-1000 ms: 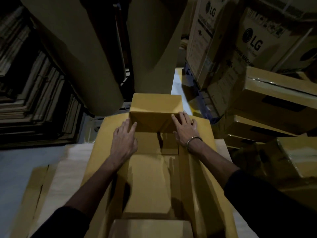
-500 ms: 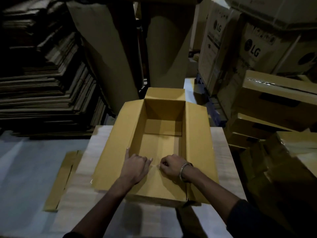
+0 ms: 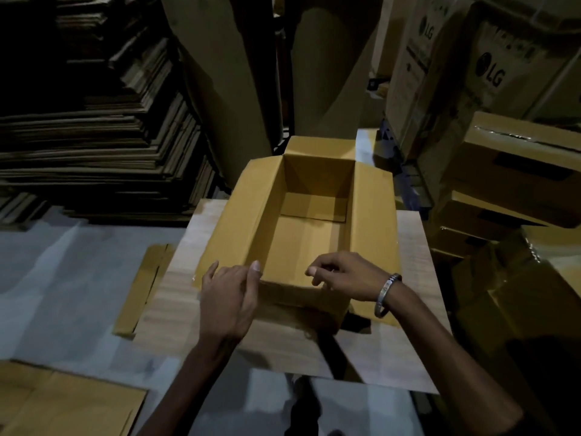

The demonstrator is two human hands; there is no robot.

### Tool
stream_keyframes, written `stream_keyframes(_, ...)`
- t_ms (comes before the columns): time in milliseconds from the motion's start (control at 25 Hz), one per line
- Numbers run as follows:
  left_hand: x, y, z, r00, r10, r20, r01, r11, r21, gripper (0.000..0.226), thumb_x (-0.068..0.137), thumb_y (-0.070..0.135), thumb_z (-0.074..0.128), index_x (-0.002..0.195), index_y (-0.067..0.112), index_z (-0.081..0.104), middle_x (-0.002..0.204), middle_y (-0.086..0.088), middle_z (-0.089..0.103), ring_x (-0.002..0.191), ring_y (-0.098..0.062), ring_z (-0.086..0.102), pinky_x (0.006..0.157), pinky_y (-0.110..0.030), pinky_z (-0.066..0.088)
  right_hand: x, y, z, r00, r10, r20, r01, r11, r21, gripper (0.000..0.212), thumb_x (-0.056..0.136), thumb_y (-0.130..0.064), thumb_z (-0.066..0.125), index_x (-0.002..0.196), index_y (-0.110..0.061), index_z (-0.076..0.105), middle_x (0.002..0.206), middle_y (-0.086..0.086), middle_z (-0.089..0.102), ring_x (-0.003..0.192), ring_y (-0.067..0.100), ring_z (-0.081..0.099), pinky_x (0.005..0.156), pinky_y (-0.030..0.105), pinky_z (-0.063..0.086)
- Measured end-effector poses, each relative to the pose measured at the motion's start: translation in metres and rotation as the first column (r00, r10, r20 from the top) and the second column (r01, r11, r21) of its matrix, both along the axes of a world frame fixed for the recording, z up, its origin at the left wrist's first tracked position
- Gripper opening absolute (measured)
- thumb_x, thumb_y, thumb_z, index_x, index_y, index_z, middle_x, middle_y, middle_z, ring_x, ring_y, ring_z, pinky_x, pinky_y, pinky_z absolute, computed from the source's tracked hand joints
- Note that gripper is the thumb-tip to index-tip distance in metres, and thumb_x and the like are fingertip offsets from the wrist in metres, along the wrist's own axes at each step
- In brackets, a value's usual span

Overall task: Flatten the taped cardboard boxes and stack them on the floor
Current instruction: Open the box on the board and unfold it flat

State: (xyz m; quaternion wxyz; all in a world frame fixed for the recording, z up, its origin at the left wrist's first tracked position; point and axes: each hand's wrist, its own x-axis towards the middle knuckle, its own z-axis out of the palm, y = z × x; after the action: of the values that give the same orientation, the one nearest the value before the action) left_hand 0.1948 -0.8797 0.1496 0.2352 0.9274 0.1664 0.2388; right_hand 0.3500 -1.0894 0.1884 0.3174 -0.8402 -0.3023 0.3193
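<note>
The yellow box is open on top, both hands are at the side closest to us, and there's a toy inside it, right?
Not quite. The head view shows the yellow box open and empty, no toy. The left hand and right hand are at its near edge.

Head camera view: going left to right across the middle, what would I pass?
Dark stack of flattened cardboard sheets → open yellow-brown cardboard box on a pale wooden board → sealed brown cardboard boxes piled at right.

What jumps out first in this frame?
An open yellow cardboard box sits at centre on a pale board, flaps spread, with the left hand and right hand at its near edge. A tall stack of flattened cardboard fills the left background.
</note>
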Motion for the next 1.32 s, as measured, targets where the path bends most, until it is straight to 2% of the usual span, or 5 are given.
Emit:
stream_keyframes(240, -0.043, 0.002, -0.015, 0.976, -0.083, -0.202, 0.080, 0.997, -0.024, 0.013, 0.096, 0.038, 0.067, 0.088, 0.029, 0.071, 0.081, 0.010, 0.072, 0.079, -0.014, 0.067, 0.070, -0.035, 0.048, -0.027, -0.011, -0.060, 0.997, 0.018, 0.074, -0.002, 0.978, -0.208, 0.049, 0.094, -0.054, 0.066, 0.136, -0.029, 0.062, 0.137, -0.002, 0.064, 0.127, 0.019, 0.060, 0.104, 0.040, 0.051)
stream_keyframes(520, -0.004, 0.019, -0.066, 0.700, -0.234, -0.675, 0.321, 0.947, 0.004, 0.060, 0.090, 0.052, 0.069, 0.144, 0.028, 0.056, 0.148, 0.003, 0.057, 0.137, -0.021, 0.051, 0.111, -0.039, 0.041, -0.048, 0.010, -0.100, 0.994, 0.092, 0.062, -0.069, 0.949, -0.306, 0.067, 0.089, -0.058, 0.069, 0.147, -0.030, 0.050, 0.142, 0.002, 0.060, 0.129, 0.026, 0.056, 0.102, 0.042, 0.051)
stream_keyframes(760, 0.000, 0.020, -0.102, 0.762, -0.152, -0.630, 0.312, 0.938, 0.151, 0.068, 0.080, 0.061, 0.073, 0.141, 0.035, 0.056, 0.136, 0.007, 0.061, 0.136, -0.021, 0.050, 0.113, -0.046, 0.034, -0.067, 0.014, -0.134, 0.955, 0.078, 0.285, 0.027, 0.937, -0.347, 0.053, 0.096, -0.051, 0.061, 0.143, -0.033, 0.046, 0.133, -0.003, 0.062, 0.122, 0.024, 0.059, 0.105, 0.044, 0.043)
stream_keyframes(1120, 0.000, 0.004, -0.128, 0.906, 0.026, -0.422, 0.117, 0.944, 0.308, 0.027, 0.086, 0.061, 0.065, 0.098, 0.037, 0.064, 0.095, 0.014, 0.063, 0.104, -0.017, 0.057, 0.096, -0.044, 0.036, -0.076, 0.011, -0.168, 0.781, 0.009, 0.624, 0.123, 0.978, -0.168, 0.014, 0.092, -0.032, 0.067, 0.105, -0.032, 0.063, 0.079, -0.008, 0.064, 0.075, 0.021, 0.064, 0.067, 0.036, 0.040)
stream_keyframes(1320, -0.002, 0.007, -0.128, 0.917, -0.019, -0.398, 0.124, 0.963, 0.240, 0.031, 0.091, 0.066, 0.061, 0.104, 0.039, 0.070, 0.102, 0.018, 0.069, 0.109, -0.013, 0.059, 0.099, -0.043, 0.037, -0.077, 0.008, -0.167, 0.801, -0.007, 0.598, 0.125, 0.980, -0.155, 0.024, 0.092, -0.042, 0.062, 0.115, -0.034, 0.060, 0.091, -0.009, 0.067, 0.087, 0.020, 0.065, 0.076, 0.038, 0.044)
